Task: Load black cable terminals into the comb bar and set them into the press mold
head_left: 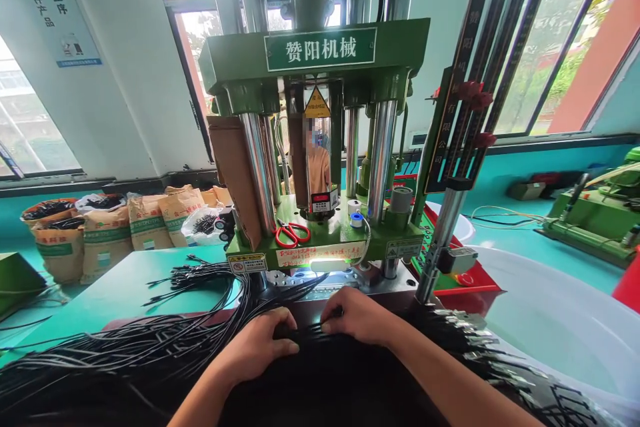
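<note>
Nearest the camera, the left hand [263, 341] has its index finger curled and its thumb straighter, the tips parted beside thin black strands [311, 329]. The right hand [357, 317] pinches these strands between thumb and fingertips. They lie low in front of the press, smooth and slender, their long axis running roughly left to right between the hands; against the dark surface below, their ends are hard to make out.

To the left spreads a loose heap of glossy black cables [125, 353], some curving back toward the press. To the right, flat silvery connectors [473, 340] fan outward.

Just beyond the hands stands the green-painted metal press [320, 240], with polished round columns, red-handled scissors [293, 233] on its ledge and a brown cardboard sheet [235, 180] leaning at its left.

Farther back, crinkled paper sacks [150, 220] line the left wall, and a person [319, 170] shows between the columns.
</note>
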Tool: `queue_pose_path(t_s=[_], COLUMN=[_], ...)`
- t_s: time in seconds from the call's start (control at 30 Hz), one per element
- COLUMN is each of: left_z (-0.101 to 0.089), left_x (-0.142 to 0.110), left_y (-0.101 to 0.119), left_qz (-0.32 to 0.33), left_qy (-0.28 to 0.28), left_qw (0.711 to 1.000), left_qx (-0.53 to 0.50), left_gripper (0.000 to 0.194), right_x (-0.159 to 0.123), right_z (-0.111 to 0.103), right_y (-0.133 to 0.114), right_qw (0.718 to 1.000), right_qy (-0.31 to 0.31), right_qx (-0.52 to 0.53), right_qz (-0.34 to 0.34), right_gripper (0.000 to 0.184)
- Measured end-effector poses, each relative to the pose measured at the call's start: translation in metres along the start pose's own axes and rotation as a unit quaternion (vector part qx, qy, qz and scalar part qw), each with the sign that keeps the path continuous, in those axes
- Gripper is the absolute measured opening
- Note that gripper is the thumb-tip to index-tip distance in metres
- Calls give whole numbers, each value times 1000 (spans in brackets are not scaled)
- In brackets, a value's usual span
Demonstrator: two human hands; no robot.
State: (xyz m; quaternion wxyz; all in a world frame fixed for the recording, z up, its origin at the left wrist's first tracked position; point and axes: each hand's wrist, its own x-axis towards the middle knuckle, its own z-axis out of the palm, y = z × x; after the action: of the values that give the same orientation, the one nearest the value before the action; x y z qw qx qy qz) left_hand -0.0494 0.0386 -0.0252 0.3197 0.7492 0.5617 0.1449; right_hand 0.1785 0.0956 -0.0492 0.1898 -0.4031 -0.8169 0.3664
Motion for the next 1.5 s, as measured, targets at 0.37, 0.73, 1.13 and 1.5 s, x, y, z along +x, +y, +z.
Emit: queue_pose_path(t_s=[0.37,0.73,1.13,1.5], left_z=[2,1,6,-4], left_x=[0,-2,-1,-5], left_y=[0,3,-1,1], left_qz=[2,2,-1,47], left_qy=[5,-8,15,26], left_qw=[1000,1000,999,995], left_qx=[-12,-28,-42,-82], left_gripper=[18,20,19,20], right_x=[9,6,-2,-37], right_z=[4,2,1,-1], right_y=[-4,-11,-20,-34], right_qw=[999,994,979,952], right_qy=[-37,-71,-74,45], right_qx=[-14,-82,-189,-300], right_qz=[23,19,-7,-42], right_gripper=[23,17,15,19])
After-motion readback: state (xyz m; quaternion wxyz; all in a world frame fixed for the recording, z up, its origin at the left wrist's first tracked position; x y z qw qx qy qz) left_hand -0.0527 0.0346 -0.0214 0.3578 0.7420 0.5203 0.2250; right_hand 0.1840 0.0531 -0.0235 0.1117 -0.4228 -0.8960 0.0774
